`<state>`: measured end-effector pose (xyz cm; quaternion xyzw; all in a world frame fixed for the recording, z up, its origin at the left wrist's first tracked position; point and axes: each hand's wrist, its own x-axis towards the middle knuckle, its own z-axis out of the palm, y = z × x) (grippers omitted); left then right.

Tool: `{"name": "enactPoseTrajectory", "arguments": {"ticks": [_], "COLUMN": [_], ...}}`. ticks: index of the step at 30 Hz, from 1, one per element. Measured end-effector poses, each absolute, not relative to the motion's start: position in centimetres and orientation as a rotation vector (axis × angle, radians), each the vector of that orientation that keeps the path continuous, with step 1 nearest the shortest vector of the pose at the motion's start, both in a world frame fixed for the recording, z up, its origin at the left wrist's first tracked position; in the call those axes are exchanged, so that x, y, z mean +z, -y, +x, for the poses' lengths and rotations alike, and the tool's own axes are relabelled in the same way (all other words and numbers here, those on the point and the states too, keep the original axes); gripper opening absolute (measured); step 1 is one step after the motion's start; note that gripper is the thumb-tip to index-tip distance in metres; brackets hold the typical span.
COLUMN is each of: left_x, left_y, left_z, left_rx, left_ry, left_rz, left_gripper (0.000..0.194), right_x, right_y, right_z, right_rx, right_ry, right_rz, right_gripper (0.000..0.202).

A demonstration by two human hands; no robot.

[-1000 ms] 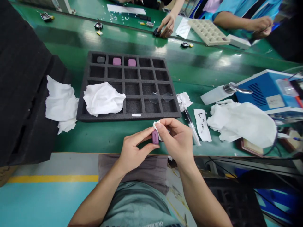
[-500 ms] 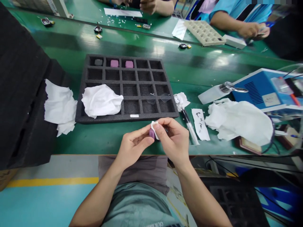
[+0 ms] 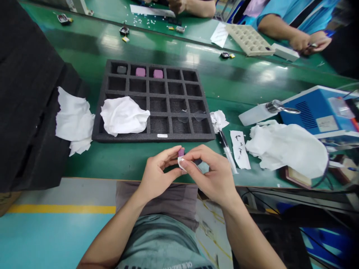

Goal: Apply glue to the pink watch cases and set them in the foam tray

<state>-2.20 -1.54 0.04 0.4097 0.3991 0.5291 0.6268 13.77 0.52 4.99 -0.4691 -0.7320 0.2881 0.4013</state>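
Observation:
Between the fingertips of my left hand (image 3: pixel 159 172) is a small purple case (image 3: pixel 181 152), mostly covered by fingers. My right hand (image 3: pixel 210 170) pinches a white wipe (image 3: pixel 181 163) against the case's near side. Both hands are over the front edge of the green bench, just below a black foam tray (image 3: pixel 134 138). In the tray's back row sit a dark case (image 3: pixel 121 70) and two more purple cases (image 3: pixel 140 72). A crumpled white cloth (image 3: pixel 125 116) lies over the tray's front left pockets, and thin clear films (image 3: pixel 183 117) rest at the front right.
Right of the tray lie a syringe (image 3: pixel 228 151), a marked paper strip (image 3: pixel 240 149), a pump bottle (image 3: pixel 258 112), a white cloth (image 3: pixel 288 149) and a blue device (image 3: pixel 305 112). Black foam (image 3: pixel 28 93) stands at left beside another cloth (image 3: pixel 74 119). Two co-workers' hands (image 3: pixel 308 41) are across the bench.
The wipe has shifted from the top of the purple case to its near side. My right hand has moved slightly down and right, and the camera view has shifted a little.

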Motion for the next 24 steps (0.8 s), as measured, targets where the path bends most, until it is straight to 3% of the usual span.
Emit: {"name": "enactPoseTrajectory", "arguments": {"ticks": [5,11,19,21,24], "left_x": [0.1,-0.1,-0.1,0.1,0.5], "left_y": [1.6,1.6,1.5,1.4,1.3], "left_z": [-2.3,-2.2,-2.2,-2.5,-3.0], "left_rx": [1.207,1.214,1.193,1.199,1.214], "left_ry": [-0.905,-0.92,-0.92,-0.851,-0.722], "left_rz": [1.004,1.051,1.022,0.981,0.886], "left_gripper": [0.058,0.057,0.05,0.053,0.052], "right_x": [3.9,4.6,4.6,3.9,3.4], "right_y": [-2.5,-2.2,-0.9,-2.3,-3.6], "right_z": [14.2,15.4,14.4,14.1,14.4], "right_rx": [0.58,0.65,0.359,0.425,0.877], "right_ry": [1.839,1.801,2.036,1.911,1.499], "right_rz": [-1.256,-1.266,-1.154,-1.246,-1.301], "right_gripper": [0.009,0.009,0.009,0.011,0.012]}}
